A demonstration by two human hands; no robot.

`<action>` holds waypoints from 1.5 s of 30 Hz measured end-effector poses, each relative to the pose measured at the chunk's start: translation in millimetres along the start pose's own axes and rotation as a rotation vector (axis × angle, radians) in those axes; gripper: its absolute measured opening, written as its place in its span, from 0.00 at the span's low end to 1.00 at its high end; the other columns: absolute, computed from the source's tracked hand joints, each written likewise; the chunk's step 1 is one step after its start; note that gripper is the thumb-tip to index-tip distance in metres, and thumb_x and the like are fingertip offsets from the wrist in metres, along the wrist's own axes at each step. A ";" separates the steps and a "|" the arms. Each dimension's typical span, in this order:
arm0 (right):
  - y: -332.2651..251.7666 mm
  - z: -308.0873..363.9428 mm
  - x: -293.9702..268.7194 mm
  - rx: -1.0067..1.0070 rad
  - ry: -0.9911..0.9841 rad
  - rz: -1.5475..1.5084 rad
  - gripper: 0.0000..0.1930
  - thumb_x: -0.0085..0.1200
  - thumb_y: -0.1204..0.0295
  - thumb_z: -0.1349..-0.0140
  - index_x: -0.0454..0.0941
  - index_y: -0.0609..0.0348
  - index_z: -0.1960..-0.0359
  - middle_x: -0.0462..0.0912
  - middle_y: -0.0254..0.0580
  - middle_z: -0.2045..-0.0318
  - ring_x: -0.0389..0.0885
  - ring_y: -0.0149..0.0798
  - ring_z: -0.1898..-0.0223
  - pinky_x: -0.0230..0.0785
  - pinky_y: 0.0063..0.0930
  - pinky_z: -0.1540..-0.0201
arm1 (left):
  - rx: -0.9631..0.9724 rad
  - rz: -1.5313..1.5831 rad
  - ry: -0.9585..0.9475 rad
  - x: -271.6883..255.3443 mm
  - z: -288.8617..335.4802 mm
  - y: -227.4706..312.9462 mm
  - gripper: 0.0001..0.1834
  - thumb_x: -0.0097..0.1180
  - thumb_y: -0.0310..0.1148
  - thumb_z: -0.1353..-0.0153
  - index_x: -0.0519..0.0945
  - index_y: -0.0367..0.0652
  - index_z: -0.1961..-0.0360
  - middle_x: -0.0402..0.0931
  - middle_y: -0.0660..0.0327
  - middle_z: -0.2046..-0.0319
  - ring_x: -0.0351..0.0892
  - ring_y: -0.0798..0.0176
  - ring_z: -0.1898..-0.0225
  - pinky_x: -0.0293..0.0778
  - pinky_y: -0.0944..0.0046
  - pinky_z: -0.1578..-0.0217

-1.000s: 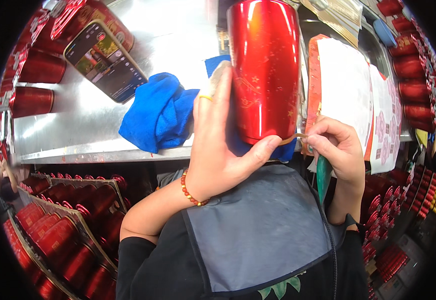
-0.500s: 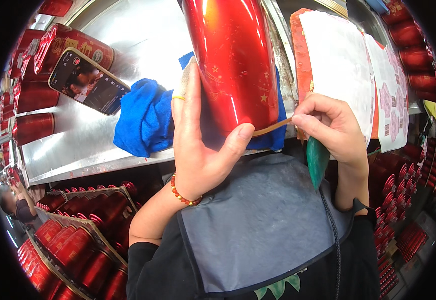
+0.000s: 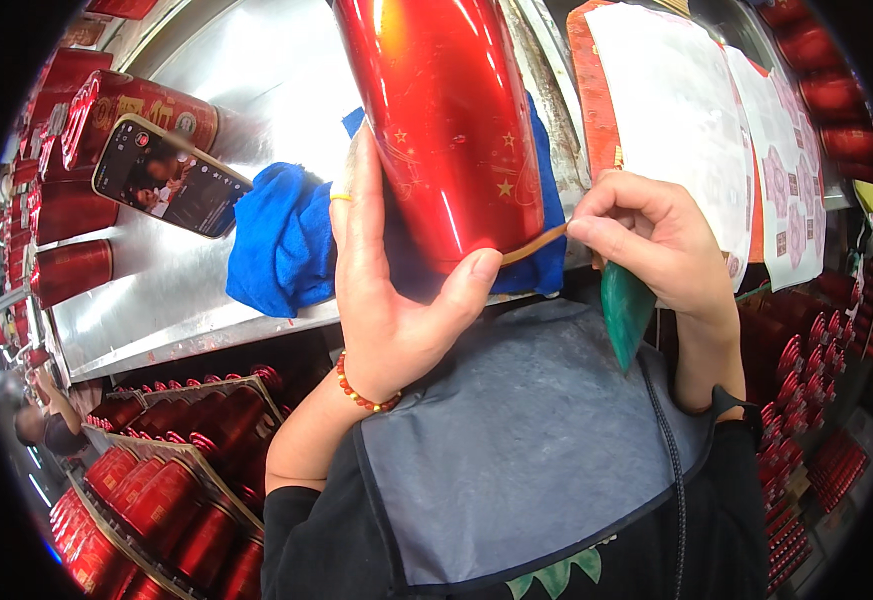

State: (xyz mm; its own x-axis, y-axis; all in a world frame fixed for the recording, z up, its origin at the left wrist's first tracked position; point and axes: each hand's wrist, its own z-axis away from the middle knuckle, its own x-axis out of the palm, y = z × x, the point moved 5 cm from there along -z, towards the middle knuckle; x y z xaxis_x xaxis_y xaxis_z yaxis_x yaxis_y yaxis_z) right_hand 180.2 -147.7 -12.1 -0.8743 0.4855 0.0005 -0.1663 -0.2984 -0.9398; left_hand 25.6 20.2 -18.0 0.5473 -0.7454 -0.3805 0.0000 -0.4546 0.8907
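A glossy red metal cylinder (image 3: 446,130) with gold star decoration lies on a blue cloth (image 3: 548,180), its lower end toward me. My left hand (image 3: 381,280) lies along its left side, fingers stretched up it and thumb at the bottom edge, holding it. From near that thumb, a thin gold-brown strip (image 3: 536,244) runs along the bottom rim. My right hand (image 3: 646,235) pinches the strip's other end between thumb and fingers, pulling it clear of the rim. Under the right palm hangs a green pointed flat tool (image 3: 624,310), apparently tucked in the curled fingers.
A phone (image 3: 168,178) leans against red cylinders (image 3: 146,110) on the metal table (image 3: 186,290). The cloth bunches left of my left hand. White printed sheets (image 3: 661,120) lie right. Racks of red cylinders (image 3: 161,495) stand below left. Another person (image 3: 51,420) is at the far left.
The view has shifted a little. In it, the cylinder and both hands sit slightly farther left, and the strip slants upward more toward my right fingers. Both holds are the same.
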 end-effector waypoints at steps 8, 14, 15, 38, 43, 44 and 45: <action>-1.3 -1.0 0.9 0.019 -0.014 -0.011 0.04 0.60 0.77 0.32 0.82 0.65 0.65 0.77 0.27 0.71 0.73 0.19 0.71 0.64 0.15 0.68 | 0.482 -0.350 0.036 -13.5 19.7 18.6 0.48 0.77 0.47 0.49 0.67 0.41 0.30 0.67 0.47 0.35 0.68 0.49 0.37 0.67 0.56 0.38; -1.7 -2.4 2.1 0.005 -0.032 -0.013 0.04 0.61 0.77 0.32 0.82 0.65 0.64 0.77 0.27 0.70 0.73 0.18 0.70 0.64 0.15 0.68 | 0.870 -0.801 0.147 3.8 38.3 44.0 0.13 0.68 0.40 0.42 0.91 0.63 0.54 0.83 0.74 0.53 0.69 0.66 0.50 0.71 0.69 0.52; -0.7 -2.2 1.9 0.010 -0.032 -0.020 0.04 0.61 0.77 0.32 0.82 0.65 0.64 0.78 0.27 0.70 0.73 0.18 0.70 0.64 0.15 0.68 | 0.868 -0.808 0.152 2.7 38.3 44.6 0.13 0.68 0.40 0.42 0.91 0.62 0.55 0.83 0.74 0.53 0.69 0.66 0.50 0.71 0.69 0.52; -2.8 -3.3 5.0 -0.191 -0.001 0.090 0.03 0.62 0.79 0.34 0.82 0.66 0.65 0.74 0.33 0.63 0.73 0.23 0.66 0.65 0.17 0.65 | 0.423 -0.552 0.096 3.5 -11.5 28.1 0.62 0.82 0.48 0.58 0.62 0.29 0.27 0.62 0.42 0.28 0.64 0.41 0.29 0.62 0.51 0.30; -5.3 -5.7 12.5 -0.169 -0.020 0.084 0.03 0.62 0.79 0.34 0.82 0.66 0.66 0.73 0.34 0.62 0.73 0.23 0.65 0.67 0.17 0.63 | 0.339 -0.459 0.098 1.1 -4.5 23.5 0.63 0.80 0.50 0.54 0.58 0.27 0.25 0.59 0.42 0.27 0.61 0.43 0.27 0.63 0.53 0.30; -5.7 -5.5 13.1 -0.159 -0.023 0.093 0.03 0.62 0.79 0.34 0.82 0.66 0.66 0.73 0.34 0.62 0.73 0.23 0.65 0.67 0.17 0.63 | 0.319 -0.452 0.082 0.5 -2.9 21.6 0.63 0.79 0.51 0.53 0.56 0.27 0.25 0.57 0.42 0.26 0.61 0.44 0.27 0.63 0.53 0.30; -7.3 -5.8 13.5 -0.149 -0.028 0.105 0.04 0.62 0.79 0.35 0.81 0.66 0.67 0.73 0.35 0.62 0.73 0.24 0.65 0.67 0.17 0.63 | 0.299 -0.445 0.069 -0.2 -1.6 19.5 0.64 0.79 0.51 0.52 0.55 0.27 0.24 0.55 0.42 0.26 0.60 0.44 0.26 0.63 0.53 0.30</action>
State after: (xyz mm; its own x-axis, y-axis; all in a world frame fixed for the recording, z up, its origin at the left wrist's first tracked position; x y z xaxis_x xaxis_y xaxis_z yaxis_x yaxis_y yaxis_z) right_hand 172.2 -134.2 -7.2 -0.8960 0.4343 -0.0928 -0.0058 -0.2205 -0.9754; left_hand 26.8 12.2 -0.2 0.6028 -0.4200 -0.6784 0.0118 -0.8454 0.5340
